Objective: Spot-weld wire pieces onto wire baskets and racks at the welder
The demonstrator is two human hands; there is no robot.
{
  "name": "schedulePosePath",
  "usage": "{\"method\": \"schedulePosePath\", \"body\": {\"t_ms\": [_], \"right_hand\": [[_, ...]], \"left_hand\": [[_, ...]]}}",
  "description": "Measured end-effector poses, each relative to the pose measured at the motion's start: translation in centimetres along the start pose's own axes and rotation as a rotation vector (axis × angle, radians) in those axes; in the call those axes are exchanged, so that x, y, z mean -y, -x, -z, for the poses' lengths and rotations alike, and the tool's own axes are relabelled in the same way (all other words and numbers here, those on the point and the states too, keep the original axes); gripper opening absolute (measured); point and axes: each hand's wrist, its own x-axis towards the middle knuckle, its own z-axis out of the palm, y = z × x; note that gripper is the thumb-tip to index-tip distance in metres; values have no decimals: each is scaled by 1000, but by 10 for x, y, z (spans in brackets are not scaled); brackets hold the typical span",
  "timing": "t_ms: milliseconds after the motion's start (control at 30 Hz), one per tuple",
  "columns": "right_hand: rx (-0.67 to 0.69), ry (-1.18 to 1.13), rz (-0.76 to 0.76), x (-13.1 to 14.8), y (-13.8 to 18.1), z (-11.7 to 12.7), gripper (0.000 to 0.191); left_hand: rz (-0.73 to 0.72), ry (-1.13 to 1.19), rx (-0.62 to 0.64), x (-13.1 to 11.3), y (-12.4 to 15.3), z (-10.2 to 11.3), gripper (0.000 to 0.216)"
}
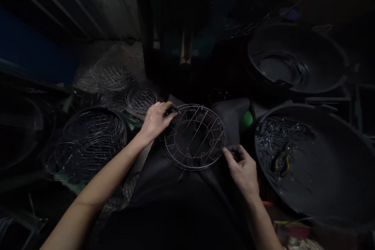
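Observation:
A round wire rack [195,137] with crossing bars and a looped inner ring lies over a dark apron [187,199] on my lap. My left hand [159,119] pinches its upper left rim between thumb and fingers. At the lower right rim is my right hand [241,168], thumb and fingertips closed at the wire. Whether a small piece is also between those fingers is too dark to tell.
Several wire racks [93,140] fill a container on the left; more racks [142,99] lie behind. A wide dark basin [331,172] on the right holds short metal pieces [281,129] and yellow-handled pliers [283,163]. Another basin [319,54] stands beyond it.

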Motion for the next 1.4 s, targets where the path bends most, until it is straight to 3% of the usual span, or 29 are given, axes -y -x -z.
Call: {"method": "schedulePosePath", "body": {"t_ms": [300,567,767,967,1167,1400], "right_hand": [[43,61,18,-13,0,-1,35],[55,140,8,-16,0,0,35],[70,47,25,-17,-4,2,34],[124,-21,-23,-23,-7,3,37],[68,-24,-48,-32,-6,0,37],[8,-102,-43,-24,-4,-7,42]], "left_hand": [[-47,-148,53,5,6,-7,20],[-40,-5,30,8,17,-4,25],[97,73,-4,18,27,-5,48],[144,171,63,28,30,-6,56],[211,305,121,36,26,-11,69],[225,308,192,37,27,-14,69]]}}
